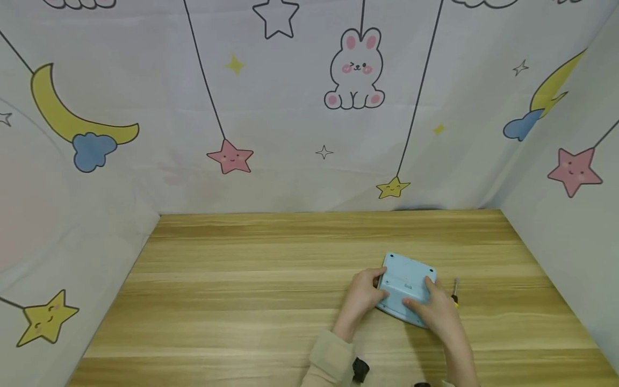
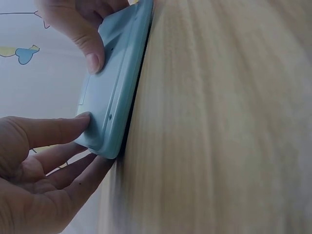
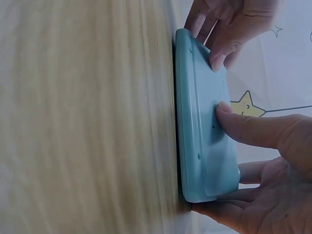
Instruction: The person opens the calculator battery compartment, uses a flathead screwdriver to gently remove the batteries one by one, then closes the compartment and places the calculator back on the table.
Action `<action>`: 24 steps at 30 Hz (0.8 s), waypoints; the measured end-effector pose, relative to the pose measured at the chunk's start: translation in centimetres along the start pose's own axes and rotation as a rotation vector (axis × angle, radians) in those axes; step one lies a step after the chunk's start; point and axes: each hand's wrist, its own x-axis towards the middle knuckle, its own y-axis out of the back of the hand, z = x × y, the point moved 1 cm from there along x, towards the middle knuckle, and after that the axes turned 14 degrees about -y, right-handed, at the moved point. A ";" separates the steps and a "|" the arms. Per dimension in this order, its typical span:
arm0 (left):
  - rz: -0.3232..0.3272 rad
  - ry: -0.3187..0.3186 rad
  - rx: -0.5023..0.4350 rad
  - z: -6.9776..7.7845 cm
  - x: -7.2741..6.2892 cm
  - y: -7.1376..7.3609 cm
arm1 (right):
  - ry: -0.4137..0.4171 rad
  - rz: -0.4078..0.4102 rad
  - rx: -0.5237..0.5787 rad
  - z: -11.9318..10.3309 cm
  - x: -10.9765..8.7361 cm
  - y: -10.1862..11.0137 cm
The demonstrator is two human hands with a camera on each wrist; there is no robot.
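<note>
A light blue calculator (image 1: 405, 285) is back side up over the table, with small dark feet at its far corners and screw holes in its back. My left hand (image 1: 364, 293) grips its left edge, thumb on the back and the other fingers reaching under the rim. At the opposite edge my right hand (image 1: 439, 310) holds it the same way, its thumb lying on the back. From the side, the calculator (image 3: 207, 122) sits very low at the tabletop; whether it touches cannot be told. Its front face is hidden underneath.
Just right of the right hand lies a small screwdriver (image 1: 455, 293) with a metal shaft and a black and yellow handle. The wood-grain table (image 1: 242, 279) ends at white cloth walls (image 1: 290, 118) printed with stars, moons and a rabbit. A black piece (image 1: 360, 370) sits by the left cuff.
</note>
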 end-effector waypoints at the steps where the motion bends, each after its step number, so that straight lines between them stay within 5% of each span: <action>1: 0.001 -0.011 0.017 0.0 0.0 0.0 | 0.001 0.000 -0.002 0.0 0.0 0.0; 17: 0.022 -0.050 0.061 -0.4 -0.2 -0.2 | 0.009 0.026 -0.021 0.0 0.1 -0.3; 24: 0.003 -0.074 0.093 -0.6 -0.2 -0.2 | 0.078 0.075 -0.065 0.2 -0.1 -0.1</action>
